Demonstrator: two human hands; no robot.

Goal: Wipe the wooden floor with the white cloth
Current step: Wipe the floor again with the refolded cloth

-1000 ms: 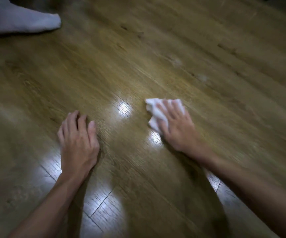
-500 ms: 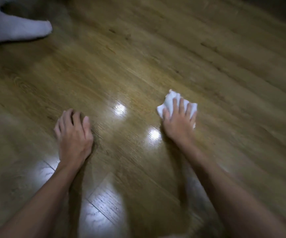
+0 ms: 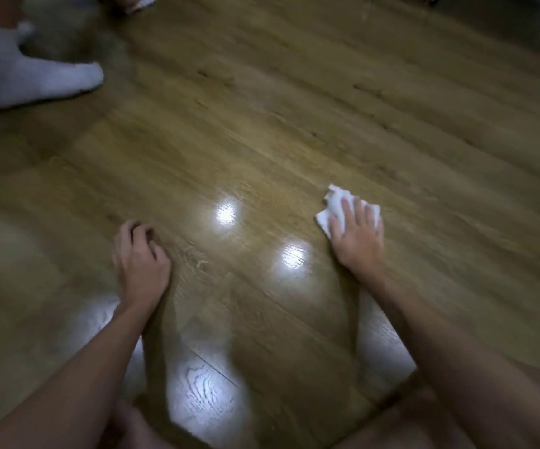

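Observation:
A crumpled white cloth [image 3: 335, 205] lies on the glossy wooden floor [image 3: 262, 131], right of centre. My right hand [image 3: 357, 236] presses flat on top of it, fingers spread over the cloth, so only its far and left edges show. My left hand [image 3: 140, 260] rests on the floor to the left, fingers curled under, holding nothing. Bright light reflections sit on the boards between the two hands.
Another person's foot in a white sock [image 3: 32, 76] stands on the floor at the far left. A second socked foot [image 3: 139, 1] shows at the top edge. My bare knees fill the bottom of the view.
My right hand has slid the cloth further right across the boards. My left hand's fingers have curled in. The view has shifted, bringing the socked foot further into frame.

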